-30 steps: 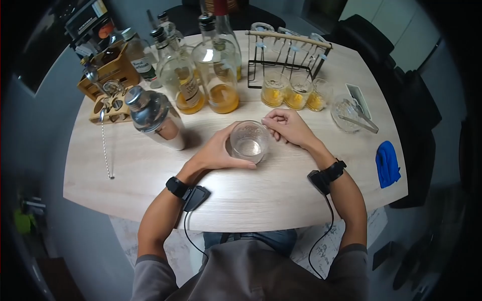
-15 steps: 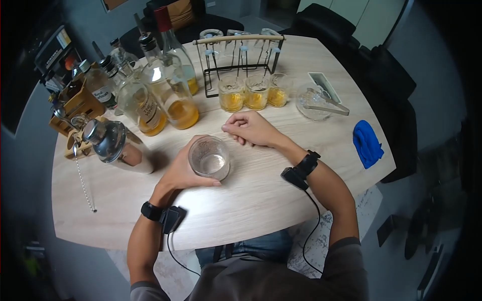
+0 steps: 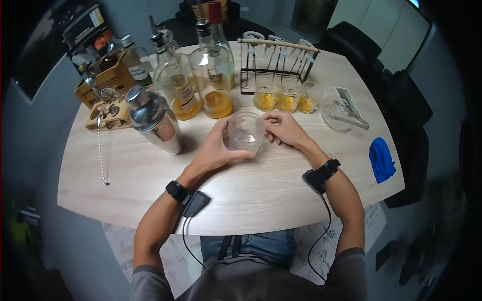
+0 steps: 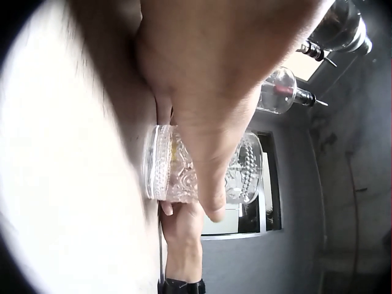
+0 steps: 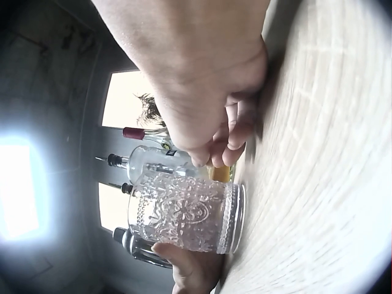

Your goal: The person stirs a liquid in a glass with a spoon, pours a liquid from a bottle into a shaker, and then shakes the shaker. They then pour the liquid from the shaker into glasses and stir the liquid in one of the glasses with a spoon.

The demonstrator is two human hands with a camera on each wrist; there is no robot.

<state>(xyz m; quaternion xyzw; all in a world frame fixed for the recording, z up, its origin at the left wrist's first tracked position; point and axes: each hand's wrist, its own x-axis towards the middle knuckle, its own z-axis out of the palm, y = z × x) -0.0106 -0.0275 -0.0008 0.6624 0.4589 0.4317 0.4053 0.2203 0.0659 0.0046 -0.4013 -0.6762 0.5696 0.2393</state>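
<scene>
In the head view the left hand (image 3: 216, 149) grips a clear patterned glass (image 3: 246, 131) from its left side, thumb across the near side. Clear contents show low inside it. Beaded, embossed walls of the glass (image 4: 184, 177) stand out in the left wrist view, behind the left thumb. Just right of the rim is the right hand (image 3: 287, 129), its fingers loosely bent and holding nothing. The right wrist view has the right hand's fingertips (image 5: 211, 156) close to the glass (image 5: 184, 211); whether they touch it, I cannot tell.
A steel shaker (image 3: 154, 120) stands left of the hands, with spouted bottles (image 3: 217, 95) behind. Further right are three glasses of yellow liquid (image 3: 287, 100) before a wire rack (image 3: 273, 72), a bowl with tongs (image 3: 335, 116) and a blue cloth (image 3: 381, 160). A twisted spoon (image 3: 101, 155) lies far left.
The head view swung one way and back. Held in the left hand, the glass has moved slightly away from the body, level with the right fingertips. The right hand keeps its loose bend.
</scene>
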